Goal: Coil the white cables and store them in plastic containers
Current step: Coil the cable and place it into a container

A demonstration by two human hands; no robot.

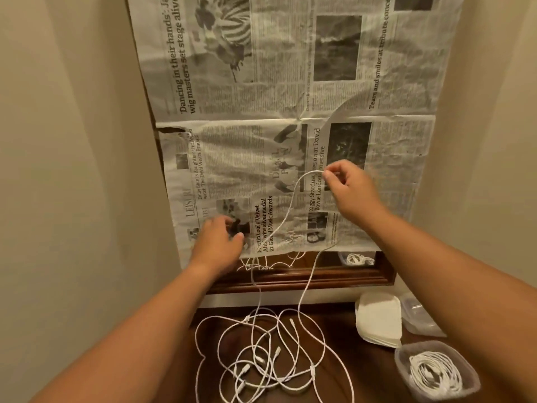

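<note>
Cables, loose: white cables [273, 356] lay in a tangled heap on the dark wooden surface [343, 338], several plug ends showing among the loops.
Cable, raised: one white strand [290, 205] rose from the heap in a long loop, both legs running up in front of the newspaper to the right hand.
Right hand: right hand [350, 187] was held up before the newspaper, thumb and forefinger pinched together on the top of the raised strand.
Left hand: left hand [219, 241] was lifted near the lower left part of the newspaper, fingers loosely curled; whether it gripped any cable could not be told.
Container, filled: clear plastic container [406, 370] stood at the lower right, with a coiled white cable [436, 373] lying inside it.
Containers, spare: further clear containers [418, 315] sat behind it at the right edge.
Lids: stack of white lids [379, 321] rested just beside those containers.
Newspaper: sheets of newspaper [261, 155] covered a mirror; its wooden frame [305, 279] and a strip of glass reflecting cables showed below the paper's lower edge.
</note>
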